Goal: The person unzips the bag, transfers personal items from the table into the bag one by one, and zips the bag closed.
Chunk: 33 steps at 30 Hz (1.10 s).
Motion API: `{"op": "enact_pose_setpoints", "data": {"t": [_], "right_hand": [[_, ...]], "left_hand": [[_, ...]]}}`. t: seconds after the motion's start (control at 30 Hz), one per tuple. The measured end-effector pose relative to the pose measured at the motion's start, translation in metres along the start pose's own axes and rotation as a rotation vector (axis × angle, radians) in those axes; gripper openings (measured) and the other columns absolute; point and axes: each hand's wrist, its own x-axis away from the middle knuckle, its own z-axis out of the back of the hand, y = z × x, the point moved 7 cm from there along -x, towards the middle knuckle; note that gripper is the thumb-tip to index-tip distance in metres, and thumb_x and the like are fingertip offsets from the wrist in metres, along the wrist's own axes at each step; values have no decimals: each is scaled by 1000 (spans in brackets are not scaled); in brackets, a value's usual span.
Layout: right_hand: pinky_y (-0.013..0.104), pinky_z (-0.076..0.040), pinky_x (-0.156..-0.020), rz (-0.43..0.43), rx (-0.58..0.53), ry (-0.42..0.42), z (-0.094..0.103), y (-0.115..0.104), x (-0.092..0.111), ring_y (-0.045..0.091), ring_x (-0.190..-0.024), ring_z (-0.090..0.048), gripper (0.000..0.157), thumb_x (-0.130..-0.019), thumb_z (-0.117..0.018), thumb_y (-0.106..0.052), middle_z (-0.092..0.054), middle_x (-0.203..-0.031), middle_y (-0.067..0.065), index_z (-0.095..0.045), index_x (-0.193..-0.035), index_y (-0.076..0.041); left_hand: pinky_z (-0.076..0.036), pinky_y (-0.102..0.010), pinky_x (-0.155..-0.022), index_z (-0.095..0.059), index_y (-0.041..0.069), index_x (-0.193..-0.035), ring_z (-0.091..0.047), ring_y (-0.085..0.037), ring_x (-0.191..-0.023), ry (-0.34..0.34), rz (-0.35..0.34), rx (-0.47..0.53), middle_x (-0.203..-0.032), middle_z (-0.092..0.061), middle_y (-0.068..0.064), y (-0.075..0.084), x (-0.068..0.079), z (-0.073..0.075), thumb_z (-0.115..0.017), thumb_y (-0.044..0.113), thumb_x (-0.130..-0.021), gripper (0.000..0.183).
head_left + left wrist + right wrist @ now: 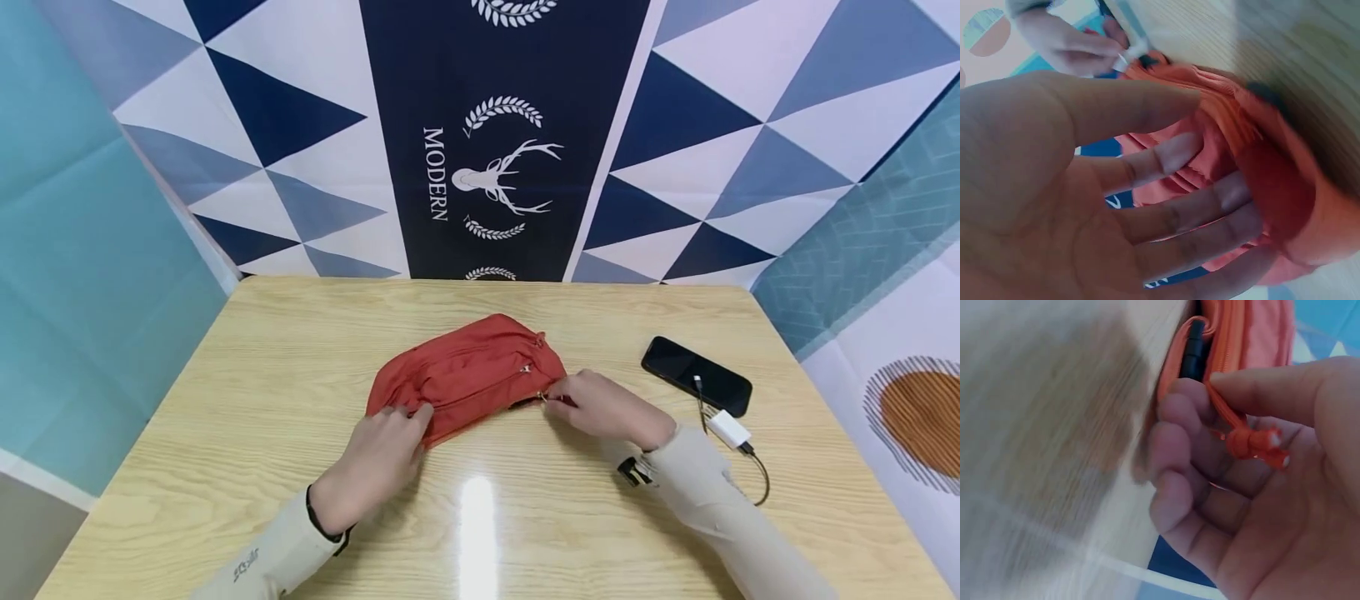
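A red waist bag (472, 371) with several zippers lies on the wooden table, slightly askew. At its near left end, my left hand (386, 450) holds the fabric; in the left wrist view the thumb (1147, 106) lies at the zipper edge and the other fingers rest against the red cloth. My right hand (603, 408) is at the bag's right end. Between its thumb and index finger it pinches a knotted orange-red zipper pull cord (1254, 447). Beside those fingertips a black buckle piece (1194, 350) sits against the bag.
Right of the bag lies a black phone (693, 375). A white adapter (728, 429) with a short dark cable (763, 483) is near it, close to my right forearm. A patterned cloth (495, 150) hangs behind the table's far edge.
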Motion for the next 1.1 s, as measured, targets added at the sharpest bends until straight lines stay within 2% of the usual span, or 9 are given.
{"op": "enact_pose_setpoints", "data": {"t": [0.07, 0.27, 0.5, 0.57, 0.73, 0.83, 0.93, 1.03, 1.1], "right_hand": [[23, -35, -50, 1, -13, -30, -4, -10, 9, 1, -50, -34, 24, -98, -61, -12, -37, -59, -11, -61, -74, -16], [22, -38, -55, 32, -62, -127, -19, -39, 33, -1, -55, -37, 22, -100, -60, -16, -39, -62, -14, -63, -78, -18], [19, -32, -49, -30, -127, -196, -17, -54, 56, -1, -48, -34, 34, -100, -58, -38, -38, -56, -15, -59, -69, -25], [19, -30, -48, -56, -109, -129, -9, -54, 60, -2, -47, -32, 36, -99, -60, -41, -35, -56, -15, -54, -66, -26], [22, -39, -51, -114, 70, 277, 25, -46, 63, 1, -54, -40, 24, -95, -67, -38, -48, -68, -12, -57, -82, -20], [30, -49, -61, -137, 151, 391, 32, -40, 63, 9, -69, -52, 33, -93, -69, -39, -60, -92, -2, -60, -109, -12], [38, -53, -72, -141, 178, 371, 27, -35, 61, 17, -87, -61, 47, -95, -68, -37, -64, -111, 8, -56, -129, -7], [39, -54, -71, -139, 187, 334, 22, -31, 60, 18, -86, -62, 44, -95, -68, -32, -66, -107, 9, -59, -128, -5], [36, -54, -69, -126, 192, 325, 20, -30, 59, 14, -81, -61, 35, -94, -70, -27, -66, -100, 7, -63, -121, -5]], "left_hand": [[-46, -40, -46, -62, 3, -109, -60, -29, -61, 9, 19, -24, -70, -59, -9, -5, -2, -1, -76, 11, -81, 32], [-49, -41, -51, -61, 0, -112, -61, -29, -64, -14, 33, -48, -75, -61, -11, -20, -13, -5, -77, 15, -83, 37], [-55, -44, -71, -55, -6, -128, -65, -32, -88, -64, 32, 76, -101, -64, -20, -34, -31, -16, -72, 13, -88, 48], [-55, -44, -71, -55, -7, -128, -65, -32, -89, -41, 18, 112, -104, -64, -20, -38, -36, -17, -71, 12, -88, 46], [-54, -45, -74, -58, -8, -117, -64, -32, -88, 22, -21, 153, -97, -64, -19, -44, -49, -17, -71, 9, -87, 37], [-53, -48, -77, -61, -6, -113, -64, -34, -91, 56, -27, 70, -97, -64, -18, -36, -54, -10, -72, 13, -88, 34], [-52, -40, -65, -63, -3, -110, -63, -28, -80, 137, -66, 26, -88, -63, -12, -10, -57, 5, -72, 17, -90, 30], [-42, -26, -49, -62, 5, -93, -53, -16, -62, 194, -154, 97, -71, -53, -1, 27, -60, 16, -67, 21, -94, 17], [-37, -21, -45, -59, 9, -87, -48, -11, -58, 197, -221, 154, -68, -47, 3, 51, -63, 16, -64, 25, -97, 19]]}}
